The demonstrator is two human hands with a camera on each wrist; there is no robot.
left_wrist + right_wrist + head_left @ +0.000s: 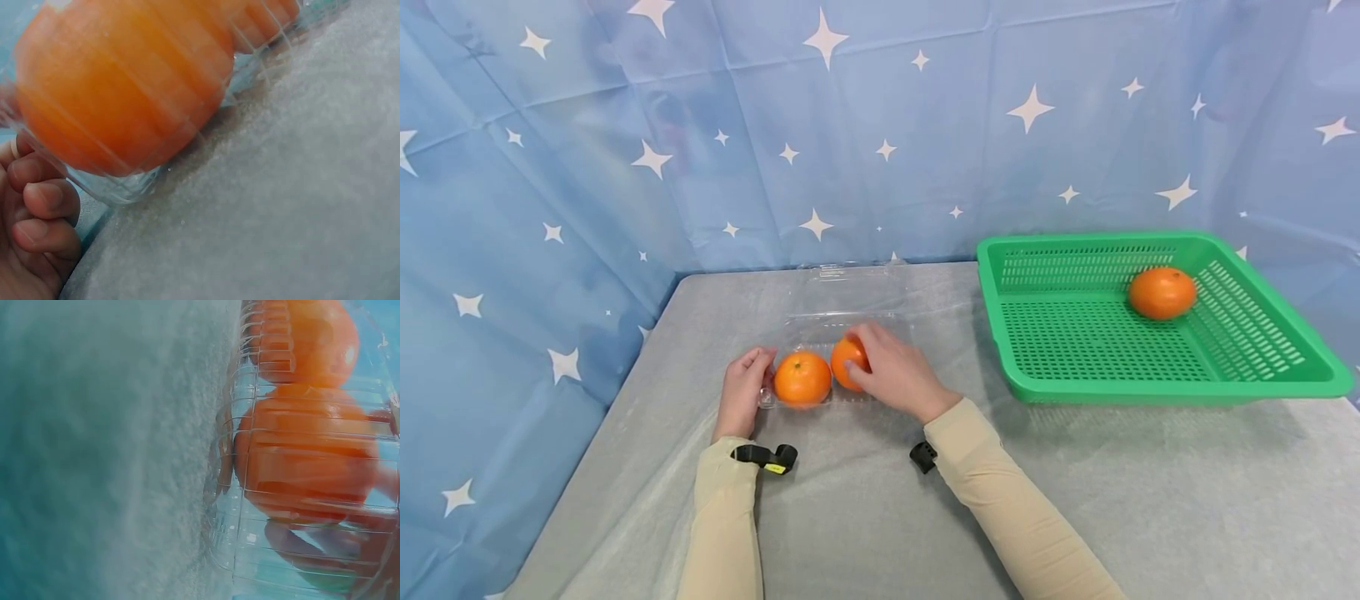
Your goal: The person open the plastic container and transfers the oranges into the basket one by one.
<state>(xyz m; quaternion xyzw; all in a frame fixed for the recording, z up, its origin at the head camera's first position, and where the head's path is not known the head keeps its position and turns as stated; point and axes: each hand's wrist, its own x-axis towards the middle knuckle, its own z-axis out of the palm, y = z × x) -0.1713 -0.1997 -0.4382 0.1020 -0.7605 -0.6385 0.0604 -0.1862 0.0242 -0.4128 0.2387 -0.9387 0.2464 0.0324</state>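
Observation:
A clear plastic clamshell box (850,293) lies on the table with its lid folded back, away from me. Inside it are two oranges side by side, the left orange (802,379) and the right orange (848,363). My left hand (746,387) pinches the box's left edge; in the left wrist view its other fingers (50,199) are curled beside the wall. From above and the right, my right hand (897,371) grips the right orange, thumb on the near side. Through the ribbed wall (240,550), the right wrist view shows both oranges and part of that hand.
To the right stands a green plastic basket (1108,388) with slotted walls, one orange (1162,293) lying in its far right part. A grey cloth (850,517) covers the table. Behind and at the left hangs a blue curtain (925,108) with white stars.

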